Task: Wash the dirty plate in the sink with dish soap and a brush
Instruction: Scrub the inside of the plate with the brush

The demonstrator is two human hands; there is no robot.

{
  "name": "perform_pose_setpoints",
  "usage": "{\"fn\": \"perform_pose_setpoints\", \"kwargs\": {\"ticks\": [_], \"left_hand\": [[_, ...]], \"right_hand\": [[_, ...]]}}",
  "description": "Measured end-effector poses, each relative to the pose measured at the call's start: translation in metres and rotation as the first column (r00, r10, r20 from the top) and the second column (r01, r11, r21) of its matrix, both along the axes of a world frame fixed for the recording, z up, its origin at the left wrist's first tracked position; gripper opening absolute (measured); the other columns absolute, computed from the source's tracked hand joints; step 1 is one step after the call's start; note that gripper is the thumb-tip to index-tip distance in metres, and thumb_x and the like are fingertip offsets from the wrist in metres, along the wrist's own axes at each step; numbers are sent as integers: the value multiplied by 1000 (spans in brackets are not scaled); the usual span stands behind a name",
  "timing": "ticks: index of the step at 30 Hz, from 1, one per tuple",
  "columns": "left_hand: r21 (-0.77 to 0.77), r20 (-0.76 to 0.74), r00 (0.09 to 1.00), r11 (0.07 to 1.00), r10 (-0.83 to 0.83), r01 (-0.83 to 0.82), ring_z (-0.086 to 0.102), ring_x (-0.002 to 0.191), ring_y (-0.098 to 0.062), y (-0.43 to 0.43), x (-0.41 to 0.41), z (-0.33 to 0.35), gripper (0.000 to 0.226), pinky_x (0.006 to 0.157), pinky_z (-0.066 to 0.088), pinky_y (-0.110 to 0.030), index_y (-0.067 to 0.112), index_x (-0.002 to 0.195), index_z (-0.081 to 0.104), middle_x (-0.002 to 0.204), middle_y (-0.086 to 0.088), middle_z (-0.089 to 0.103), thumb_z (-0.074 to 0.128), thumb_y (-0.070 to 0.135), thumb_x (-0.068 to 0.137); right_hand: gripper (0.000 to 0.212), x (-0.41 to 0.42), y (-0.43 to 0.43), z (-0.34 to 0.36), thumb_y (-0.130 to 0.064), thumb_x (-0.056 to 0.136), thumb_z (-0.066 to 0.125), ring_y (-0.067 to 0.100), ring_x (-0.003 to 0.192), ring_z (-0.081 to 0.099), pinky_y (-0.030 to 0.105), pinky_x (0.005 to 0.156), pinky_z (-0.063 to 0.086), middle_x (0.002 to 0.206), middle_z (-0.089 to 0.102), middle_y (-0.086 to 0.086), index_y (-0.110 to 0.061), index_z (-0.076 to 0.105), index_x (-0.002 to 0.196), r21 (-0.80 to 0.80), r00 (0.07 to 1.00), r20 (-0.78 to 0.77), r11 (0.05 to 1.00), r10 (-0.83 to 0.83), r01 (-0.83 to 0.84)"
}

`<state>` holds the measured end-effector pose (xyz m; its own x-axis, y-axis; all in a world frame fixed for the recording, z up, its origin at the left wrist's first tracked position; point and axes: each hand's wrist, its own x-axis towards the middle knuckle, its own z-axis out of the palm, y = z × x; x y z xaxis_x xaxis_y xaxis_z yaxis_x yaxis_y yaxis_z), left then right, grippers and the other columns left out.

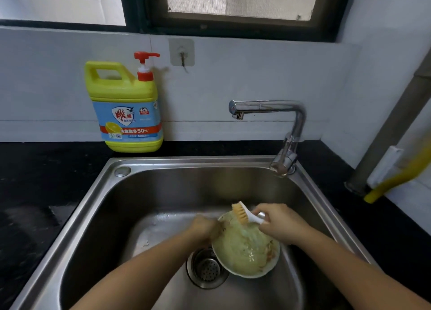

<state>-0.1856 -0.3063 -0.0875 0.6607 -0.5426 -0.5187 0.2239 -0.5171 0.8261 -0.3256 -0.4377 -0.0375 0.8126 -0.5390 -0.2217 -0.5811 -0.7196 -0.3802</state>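
A white plate, smeared with yellowish soapy residue and brown bits, is held tilted inside the steel sink, over the drain. My left hand grips the plate's left rim. My right hand holds a white-handled brush with tan bristles resting against the plate's upper edge. The yellow dish soap bottle with a red pump stands on the counter behind the sink, at the left.
A chrome faucet rises at the sink's back right corner, its spout pointing left with no water running. The drain strainer lies partly under the plate. Black countertop surrounds the sink. A grey pipe and yellow hose stand at the right wall.
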Motion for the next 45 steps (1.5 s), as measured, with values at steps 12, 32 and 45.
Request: {"fn": "perform_pose_setpoints", "kwargs": {"ticks": [12,32,45], "left_hand": [[6,-114,977,983,-182,184,66,78,-17,8,-10,-44,25,71,60,-34,16,92,55,91,-5,64,38,-2,94],[-213,-225,974,974,28,-77,69,69,-22,56,6,40,29,59,59,-39,14,100,55,94,-14,64,41,-9,91],[-335,-319,929,894,188,-296,67,76,-24,102,-16,70,37,70,59,-44,16,102,59,92,-11,65,37,-12,91]], "right_hand": [[42,0,-6,-2,-15,88,54,19,97,60,32,77,49,115,61,-3,-40,57,122,-257,967,-225,949,123,-181],[57,2,35,20,-11,94,48,23,104,53,36,75,44,112,52,-3,-45,38,139,-378,804,-193,713,563,-590],[44,12,54,60,-14,97,42,25,97,51,34,67,35,109,48,4,-29,37,138,-689,898,-317,577,305,-439]]}}
